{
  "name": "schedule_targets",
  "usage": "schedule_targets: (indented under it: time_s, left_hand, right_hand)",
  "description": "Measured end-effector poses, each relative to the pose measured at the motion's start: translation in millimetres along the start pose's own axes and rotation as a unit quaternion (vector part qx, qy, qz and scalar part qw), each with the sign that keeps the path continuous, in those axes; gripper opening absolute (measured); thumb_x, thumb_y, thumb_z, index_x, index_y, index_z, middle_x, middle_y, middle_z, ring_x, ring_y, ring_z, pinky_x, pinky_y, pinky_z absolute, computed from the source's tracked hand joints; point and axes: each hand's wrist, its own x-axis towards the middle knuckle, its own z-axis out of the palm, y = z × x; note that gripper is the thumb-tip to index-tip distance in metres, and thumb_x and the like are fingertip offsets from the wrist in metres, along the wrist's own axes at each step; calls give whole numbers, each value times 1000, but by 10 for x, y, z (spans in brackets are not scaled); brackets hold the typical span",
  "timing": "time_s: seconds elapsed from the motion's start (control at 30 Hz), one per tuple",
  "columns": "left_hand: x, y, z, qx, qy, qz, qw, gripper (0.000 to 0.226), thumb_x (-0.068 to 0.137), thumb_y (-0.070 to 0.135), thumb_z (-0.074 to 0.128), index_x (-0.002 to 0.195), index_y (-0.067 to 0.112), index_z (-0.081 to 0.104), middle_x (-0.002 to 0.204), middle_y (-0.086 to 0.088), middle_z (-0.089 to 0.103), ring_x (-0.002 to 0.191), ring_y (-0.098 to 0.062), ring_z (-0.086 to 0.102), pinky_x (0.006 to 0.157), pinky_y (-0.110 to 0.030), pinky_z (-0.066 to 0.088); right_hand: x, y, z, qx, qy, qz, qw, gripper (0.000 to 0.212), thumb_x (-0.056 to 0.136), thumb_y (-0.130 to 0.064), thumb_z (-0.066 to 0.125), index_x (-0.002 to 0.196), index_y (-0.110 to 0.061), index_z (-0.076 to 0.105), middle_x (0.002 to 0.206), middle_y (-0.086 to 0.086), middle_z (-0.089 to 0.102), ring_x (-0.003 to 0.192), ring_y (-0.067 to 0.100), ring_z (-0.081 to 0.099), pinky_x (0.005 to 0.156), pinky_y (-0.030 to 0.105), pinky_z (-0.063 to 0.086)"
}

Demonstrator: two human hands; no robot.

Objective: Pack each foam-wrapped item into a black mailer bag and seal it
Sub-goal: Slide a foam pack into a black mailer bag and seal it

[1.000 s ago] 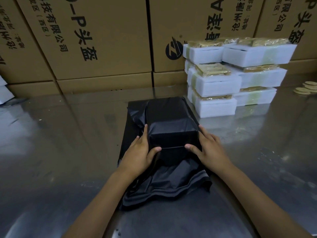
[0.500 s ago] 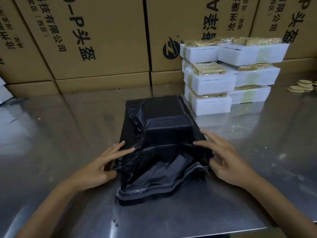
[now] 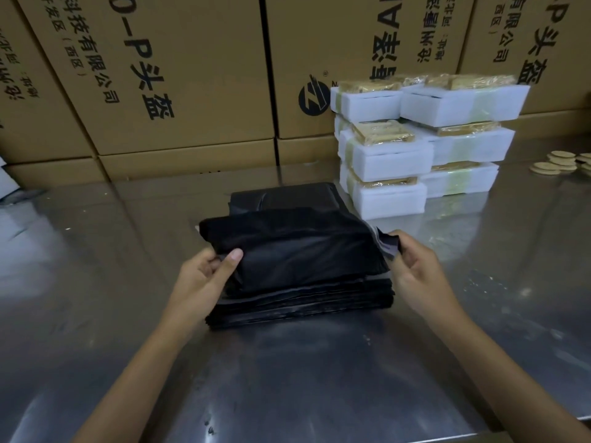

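mailer bag (image 3: 297,251), filled, left hand (image 3: 204,276) pinching one end, right hand (image 3: 412,266) the flap: uneven pull may wrinkle the seal or misalign it.

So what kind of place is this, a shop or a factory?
Probably a packing or shipping room in a warehouse. Big printed cardboard cartons line the back, foam-wrapped items sit stacked on a metal table, and both hands are closing a black mailer bag.

A packing warehouse: stacked printed cartons (image 3: 192,75) behind a steel table (image 3: 96,282)
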Motion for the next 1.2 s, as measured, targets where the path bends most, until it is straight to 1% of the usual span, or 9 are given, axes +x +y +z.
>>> schedule_targets:
  time_s: [0.1,0.23,0.3,0.5,0.67,0.8,0.97,1.1,1.2]
  left_hand:
    - [-10,-18,84,11,-14,4,1000,22,85,41,65,105,33,71,100,7,77,94,-9,73,70,-12,54]
    - [-67,25,102,-26,-61,21,998,26,89,42,64,114,46,68,116,9,73,106,-7,69,79,-13,53]
    - [-59,72,105,-42,-34,30,998,28,87,46,66,115,44,68,116,10,73,106,-7,69,77,-13,54]
    - [132,155,145,-158,48,-56,985,46,69,55,83,104,26,76,111,-4,75,103,-21,72,77,-31,59]
    - [336,11,251,-10,111,-38,993,14,90,38,70,97,27,74,98,5,77,94,-14,73,82,-36,57]
    - [387,-197,489,167,80,-29,982,19,99,22,60,96,4,64,87,-9,68,77,-23,63,64,-31,45]
    - [414,-218,568,301,54,-42,951,25,104,26,48,86,10,52,71,-1,53,61,-12,50,50,-28,33]
    - [429,-234,521,268,56,-65,960,32,101,22,55,72,15,44,66,-1,44,61,-15,43,54,-28,30]
    - [427,-268,474,179,66,-74,979,22,95,18,65,79,6,54,76,-14,53,75,-23,53,69,-32,38]
  right_hand:
    - [36,-10,71,-32,53,-4,998,29,106,-25,48,92,-2,60,84,30,59,76,44,56,65,50,46]
    - [-5,-125,97,-32,44,-29,998,42,100,-48,52,81,-11,52,67,6,49,60,14,48,55,29,38]
    - [4,-172,81,-32,47,-37,998,25,100,-40,56,83,-21,58,71,-4,59,65,5,56,56,19,42]
    - [227,-202,102,-32,115,39,992,19,103,-26,55,97,-9,59,91,12,68,88,27,63,71,30,49]
    - [427,-64,169,-228,57,126,964,15,103,-27,51,96,-14,55,83,-2,59,84,25,55,73,36,41]
    - [508,73,227,-195,-11,222,955,19,103,-24,51,99,-10,63,92,9,67,95,30,62,86,38,47]
    - [542,68,196,-179,-54,276,943,29,104,-22,51,92,-2,69,90,11,72,94,28,66,78,33,45]
    - [713,-176,87,-348,-118,257,894,24,95,-23,58,75,-9,57,77,7,62,79,26,60,69,33,46]
    - [807,-488,188,-449,-32,136,883,26,86,-22,62,110,-15,59,103,5,64,103,29,57,78,36,46]
